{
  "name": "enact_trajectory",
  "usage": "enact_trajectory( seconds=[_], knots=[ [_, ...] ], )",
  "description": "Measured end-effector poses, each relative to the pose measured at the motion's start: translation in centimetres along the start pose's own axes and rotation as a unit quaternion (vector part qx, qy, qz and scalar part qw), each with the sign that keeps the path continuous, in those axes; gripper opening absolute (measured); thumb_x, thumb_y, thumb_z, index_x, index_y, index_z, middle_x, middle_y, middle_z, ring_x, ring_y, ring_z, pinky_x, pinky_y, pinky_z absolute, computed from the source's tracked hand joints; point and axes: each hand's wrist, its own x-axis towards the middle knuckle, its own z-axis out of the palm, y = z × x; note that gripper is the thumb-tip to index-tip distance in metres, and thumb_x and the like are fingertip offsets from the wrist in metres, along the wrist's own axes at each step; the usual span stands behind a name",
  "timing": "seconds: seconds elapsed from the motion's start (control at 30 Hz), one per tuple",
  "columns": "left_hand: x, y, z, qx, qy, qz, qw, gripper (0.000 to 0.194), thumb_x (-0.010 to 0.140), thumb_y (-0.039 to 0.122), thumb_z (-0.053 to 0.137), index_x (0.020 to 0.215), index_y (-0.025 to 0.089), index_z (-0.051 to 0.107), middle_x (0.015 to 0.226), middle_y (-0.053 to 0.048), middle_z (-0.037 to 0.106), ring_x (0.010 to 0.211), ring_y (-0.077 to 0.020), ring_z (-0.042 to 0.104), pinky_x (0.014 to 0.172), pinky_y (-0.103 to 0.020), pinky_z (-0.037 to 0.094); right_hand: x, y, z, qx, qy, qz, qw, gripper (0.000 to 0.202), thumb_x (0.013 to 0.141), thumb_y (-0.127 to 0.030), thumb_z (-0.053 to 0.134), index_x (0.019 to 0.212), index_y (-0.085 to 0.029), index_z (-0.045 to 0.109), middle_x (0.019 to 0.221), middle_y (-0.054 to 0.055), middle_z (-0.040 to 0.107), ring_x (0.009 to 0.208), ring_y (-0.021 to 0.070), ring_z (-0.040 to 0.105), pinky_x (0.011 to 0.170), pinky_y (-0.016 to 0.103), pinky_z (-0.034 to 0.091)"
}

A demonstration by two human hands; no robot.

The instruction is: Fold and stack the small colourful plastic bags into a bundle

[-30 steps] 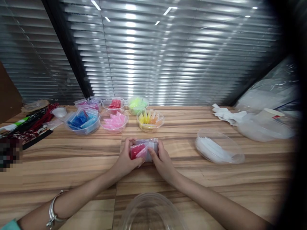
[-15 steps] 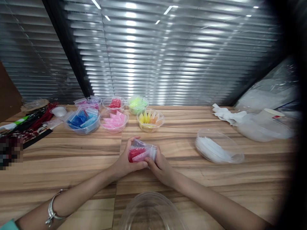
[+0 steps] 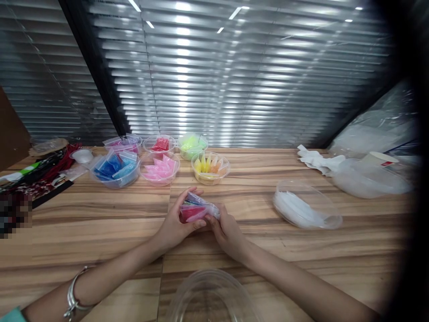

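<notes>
Over the middle of the wooden table, both hands grip a stack of small clear plastic bags (image 3: 196, 210) with red and pink contents. My left hand (image 3: 176, 221) is closed round the stack's left side, its thumb along the near edge. On the right end, my right hand (image 3: 229, 230) pinches the bags between thumb and fingers. Exactly what the bags contain is too small to make out. Nearest beyond the hands are a clear bowl of yellow and orange bags (image 3: 210, 169) and a bowl of pink bags (image 3: 159, 169).
Farther left stand a bowl of blue bags (image 3: 114, 169) and a bundle of dark and red cords (image 3: 50, 172). A row at the back includes a bowl of green bags (image 3: 192, 146). A tilted clear bowl with white bags (image 3: 301, 208) lies right; a clear round container (image 3: 214, 279) sits close to me.
The stack has tipped, so its top edges show more and the front bag's face shows less. My left thumb has lifted slightly; the bowls stay in place.
</notes>
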Motion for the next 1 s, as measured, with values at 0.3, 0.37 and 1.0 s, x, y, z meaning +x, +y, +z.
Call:
enact_trajectory(
  seconds=[0.3,0.37,1.0],
  knots=[
    [0.2,-0.9,-0.3,0.022,-0.005,0.036,0.999,0.084,0.079,0.024,0.071,0.146,0.033,0.021,0.152,-0.009,0.032,0.137,-0.0246,0.038,0.107,-0.036,0.041,0.8,0.4,0.1,-0.016,-0.007,-0.016,1.0,0.018,0.097,-0.03,0.042,0.109,-0.021,0.051,0.101,0.009,0.063,0.091,0.0229,0.058,0.08,0.037,0.045],
    [0.2,-0.9,-0.3,0.021,-0.001,0.036,0.999,0.093,0.08,0.025,0.071,0.147,0.038,0.008,0.153,-0.008,0.03,0.136,-0.0254,0.04,0.106,-0.04,0.043,0.9,0.4,0.1,-0.019,-0.002,-0.023,1.0,0.017,0.096,-0.029,0.044,0.108,-0.021,0.054,0.105,0.009,0.062,0.098,0.0242,0.055,0.086,0.04,0.042],
    [0.1,0.0,-0.4,0.073,0.068,0.014,0.995,0.047,0.097,0.042,0.036,0.142,0.028,0.04,0.154,0.0,0.031,0.142,-0.0195,0.027,0.121,-0.038,0.016,1.3,0.9,0.2,0.059,-0.004,0.022,0.998,0.04,0.093,-0.028,0.052,0.132,-0.022,0.044,0.126,0.008,0.058,0.111,0.0208,0.057,0.095,0.036,0.044]
  ],
)
